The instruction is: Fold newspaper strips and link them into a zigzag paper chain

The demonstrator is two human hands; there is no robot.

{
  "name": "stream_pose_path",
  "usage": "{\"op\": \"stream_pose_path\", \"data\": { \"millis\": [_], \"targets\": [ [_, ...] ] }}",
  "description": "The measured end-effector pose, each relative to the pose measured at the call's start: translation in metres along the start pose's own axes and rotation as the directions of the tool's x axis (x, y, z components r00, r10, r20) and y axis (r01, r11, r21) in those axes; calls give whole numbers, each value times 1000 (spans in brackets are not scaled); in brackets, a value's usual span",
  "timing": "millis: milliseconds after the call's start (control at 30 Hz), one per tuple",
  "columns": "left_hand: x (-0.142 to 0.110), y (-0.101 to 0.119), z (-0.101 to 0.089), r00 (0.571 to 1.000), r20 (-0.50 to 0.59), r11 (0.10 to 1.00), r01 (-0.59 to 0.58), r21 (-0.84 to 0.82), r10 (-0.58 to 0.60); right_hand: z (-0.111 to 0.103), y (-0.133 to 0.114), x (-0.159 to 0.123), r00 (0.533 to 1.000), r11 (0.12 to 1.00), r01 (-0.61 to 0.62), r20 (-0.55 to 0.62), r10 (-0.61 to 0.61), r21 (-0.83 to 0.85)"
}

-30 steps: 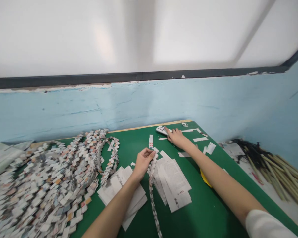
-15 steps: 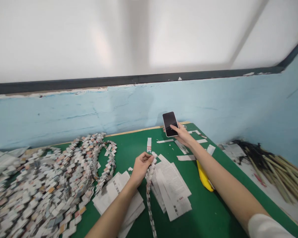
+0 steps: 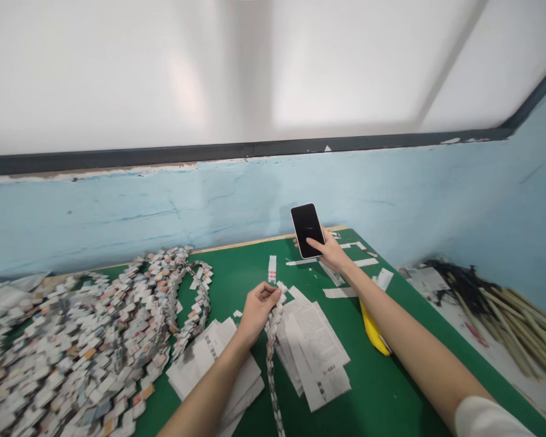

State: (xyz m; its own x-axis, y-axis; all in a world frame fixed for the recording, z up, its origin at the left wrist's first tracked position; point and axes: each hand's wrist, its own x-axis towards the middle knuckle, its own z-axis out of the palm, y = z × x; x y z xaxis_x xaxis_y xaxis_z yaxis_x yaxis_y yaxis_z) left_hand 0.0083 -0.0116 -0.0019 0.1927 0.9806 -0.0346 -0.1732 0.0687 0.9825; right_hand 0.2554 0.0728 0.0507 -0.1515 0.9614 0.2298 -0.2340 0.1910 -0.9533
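Note:
My left hand (image 3: 260, 308) pinches the upper end of a folded-paper chain (image 3: 272, 358) between thumb and fingers. The chain runs down toward the table's front edge. Farther off, my right hand (image 3: 330, 247) grips a smartphone (image 3: 307, 227) with a dark screen and a pale rim, the thumb lying over its lower part. Printed paper sheets (image 3: 318, 352) lie just right of the chain, and another paper stack (image 3: 209, 352) is partly hidden under my left forearm. A short paper strip (image 3: 272, 267) lies just beyond my left hand.
A large heap of folded-paper chains (image 3: 95, 340) covers the left of the green table (image 3: 373, 388). Paper strips (image 3: 341, 292) and a yellow object (image 3: 374, 331) lie by my right forearm. Light-coloured sticks (image 3: 523, 321) lie right of the table, below a blue wall (image 3: 236, 200).
The phone in my right hand has shifted slightly left and turned a little. My left hand keeps its pinch on the paper chain, almost unmoved.

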Motion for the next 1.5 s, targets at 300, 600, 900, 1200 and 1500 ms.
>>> {"op": "stream_pose_path", "data": {
  "millis": [300,600,900,1200,1500],
  "targets": [
    [2,-6,-1,1000,7,1000,10,-23,-10,4,-2,-3,1000,1000,7,28,-7,-10],
    [1,-2,0,1000,13,1000,2,-10,-2,3,3,-3,999,996,-16,36,19,-90],
    [1,-2,0,1000,17,1000,11,-18,-11,4,4,-5,998,997,-58,31,60,-54],
    [2,-4,-1,1000,23,1000,4,-7,-4,3,3,-4,998,999,-39,50,39,2],
    [3,-4,-1,999,31,1000,10,12,-10,9,-2,-3,990,985,-121,82,111,121]
  ]
}}
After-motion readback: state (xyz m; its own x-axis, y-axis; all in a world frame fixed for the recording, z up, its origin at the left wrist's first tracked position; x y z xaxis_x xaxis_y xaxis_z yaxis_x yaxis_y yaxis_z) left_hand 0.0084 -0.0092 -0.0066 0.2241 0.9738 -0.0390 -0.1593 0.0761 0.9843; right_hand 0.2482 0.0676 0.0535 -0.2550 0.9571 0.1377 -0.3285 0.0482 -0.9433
